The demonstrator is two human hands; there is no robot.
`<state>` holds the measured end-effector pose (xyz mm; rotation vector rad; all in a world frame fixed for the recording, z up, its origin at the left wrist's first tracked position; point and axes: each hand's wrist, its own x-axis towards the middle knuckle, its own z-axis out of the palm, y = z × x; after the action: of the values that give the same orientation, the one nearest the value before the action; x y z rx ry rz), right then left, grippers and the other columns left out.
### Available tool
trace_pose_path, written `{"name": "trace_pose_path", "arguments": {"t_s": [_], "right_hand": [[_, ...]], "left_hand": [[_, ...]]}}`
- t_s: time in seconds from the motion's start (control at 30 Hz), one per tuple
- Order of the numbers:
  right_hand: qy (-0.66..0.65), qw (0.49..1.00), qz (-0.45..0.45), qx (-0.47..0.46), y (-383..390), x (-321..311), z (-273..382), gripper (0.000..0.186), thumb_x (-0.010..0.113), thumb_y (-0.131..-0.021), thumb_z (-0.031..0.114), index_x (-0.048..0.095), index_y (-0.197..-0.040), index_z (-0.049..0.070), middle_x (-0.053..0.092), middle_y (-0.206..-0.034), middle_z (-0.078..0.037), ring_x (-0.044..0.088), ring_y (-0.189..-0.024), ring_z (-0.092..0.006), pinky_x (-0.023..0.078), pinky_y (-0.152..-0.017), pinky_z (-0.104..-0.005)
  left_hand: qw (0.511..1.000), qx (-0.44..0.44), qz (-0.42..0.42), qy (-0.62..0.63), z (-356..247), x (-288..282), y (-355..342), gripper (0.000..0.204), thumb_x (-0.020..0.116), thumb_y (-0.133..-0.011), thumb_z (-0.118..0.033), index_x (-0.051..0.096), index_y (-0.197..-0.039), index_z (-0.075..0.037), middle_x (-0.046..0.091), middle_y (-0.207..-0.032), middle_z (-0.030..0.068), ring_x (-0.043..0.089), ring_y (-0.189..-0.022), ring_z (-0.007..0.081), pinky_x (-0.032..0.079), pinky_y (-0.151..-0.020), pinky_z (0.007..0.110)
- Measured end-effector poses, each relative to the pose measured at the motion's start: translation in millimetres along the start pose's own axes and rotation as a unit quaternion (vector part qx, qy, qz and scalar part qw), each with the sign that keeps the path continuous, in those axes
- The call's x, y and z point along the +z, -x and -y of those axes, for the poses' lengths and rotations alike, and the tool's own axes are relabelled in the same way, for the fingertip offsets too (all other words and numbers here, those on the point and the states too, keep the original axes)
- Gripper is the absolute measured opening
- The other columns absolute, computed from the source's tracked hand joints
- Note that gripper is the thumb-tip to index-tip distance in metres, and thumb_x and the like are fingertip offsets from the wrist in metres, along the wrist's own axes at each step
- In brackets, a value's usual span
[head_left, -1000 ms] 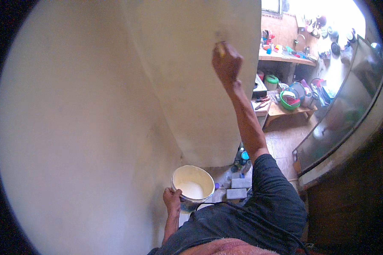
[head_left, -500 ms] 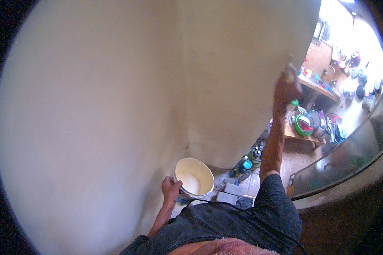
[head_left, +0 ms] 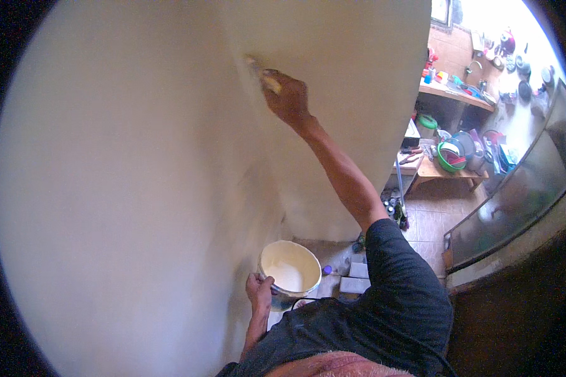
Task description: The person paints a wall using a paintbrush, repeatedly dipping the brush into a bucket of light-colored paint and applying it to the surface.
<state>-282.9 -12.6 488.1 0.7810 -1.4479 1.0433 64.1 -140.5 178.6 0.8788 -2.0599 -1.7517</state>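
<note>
My right hand (head_left: 289,97) is closed round a paintbrush (head_left: 271,83) with a yellowish handle. The brush's blurred tip meets the cream wall (head_left: 346,75) close to the inside corner, high up, with my arm stretched out. Low down by the same corner, my left hand (head_left: 259,290) grips the rim of a paint bucket (head_left: 305,264). Pale cream paint coats the bucket's inside and lies at its bottom. The bucket is held nearly upright in front of my body, next to the left wall (head_left: 107,176).
Grey blocks (head_left: 355,285) and a purple-capped item (head_left: 327,270) lie on the floor beyond the bucket. Past the wall's right edge, a low wooden table (head_left: 443,171) bears a green basin (head_left: 444,161). A counter (head_left: 462,95) stands behind it. A curved dark panel (head_left: 516,220) borders the right.
My right hand has swung left with the paintbrush, from the wall's right edge to the corner. The bucket has shifted slightly down and right in view, still in my left hand.
</note>
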Motion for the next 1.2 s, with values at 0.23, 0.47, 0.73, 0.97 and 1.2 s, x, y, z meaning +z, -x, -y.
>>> {"name": "trace_pose_path", "arguments": {"t_s": [0.23,0.47,0.73,0.97,1.2], "right_hand": [[0.247,0.965,-0.091,0.001,-2.8,-200.1,-47.4,0.015,0.069,-0.078,0.011,0.069,-0.09,0.002,0.07,-0.081,-0.008,0.066,-0.071,-0.0166,0.052,-0.065,-0.0305],[0.352,0.909,-0.192,0.111,22.4,-324.7,-45.3,0.022,0.063,-0.081,0.021,0.068,-0.092,0.002,0.068,-0.087,-0.014,0.066,-0.074,-0.0238,0.05,-0.068,-0.0337],[-0.115,0.892,0.048,0.434,100.0,-273.0,63.9,0.018,0.061,-0.084,0.014,0.066,-0.09,-0.003,0.068,-0.081,-0.011,0.066,-0.071,-0.0167,0.052,-0.067,-0.0283],[-0.132,0.775,0.411,0.461,191.5,-198.5,131.0,0.019,0.064,-0.081,0.015,0.065,-0.085,-0.004,0.066,-0.068,-0.011,0.065,-0.059,-0.0157,0.051,-0.053,-0.0286],[-0.042,0.746,0.527,0.404,248.1,-149.1,117.6,0.03,0.069,-0.072,0.029,0.065,-0.075,-0.001,0.061,-0.066,-0.023,0.063,-0.061,-0.0378,0.05,-0.058,-0.0443]], "left_hand": [[0.999,0.03,0.007,-0.033,-30.6,5.9,10.3,0.02,0.064,-0.065,-0.008,0.047,-0.073,0.001,0.055,-0.069,0.0104,0.057,-0.052,0.0181,0.049,-0.042,0.031],[0.996,0.027,0.034,-0.071,-37.2,2.8,3.5,0.023,0.066,-0.066,-0.012,0.049,-0.073,0.002,0.055,-0.068,0.0114,0.057,-0.051,0.0194,0.047,-0.042,0.033],[0.986,0.043,0.034,-0.16,-89.9,-8.4,15.8,0.027,0.07,-0.066,-0.021,0.055,-0.072,0.001,0.056,-0.066,0.0113,0.056,-0.064,0.025,0.045,-0.06,0.039],[0.988,0.068,0.079,-0.114,-102.4,-10.4,22.5,0.019,0.063,-0.072,-0.012,0.055,-0.083,0.001,0.058,-0.066,0.0063,0.055,-0.051,0.0155,0.045,-0.047,0.029],[0.994,0.025,0.103,-0.026,-131.7,-2.7,21.5,0.017,0.063,-0.072,-0.009,0.053,-0.083,0.0,0.058,-0.067,0.0068,0.057,-0.053,0.013,0.046,-0.045,0.025]]}}
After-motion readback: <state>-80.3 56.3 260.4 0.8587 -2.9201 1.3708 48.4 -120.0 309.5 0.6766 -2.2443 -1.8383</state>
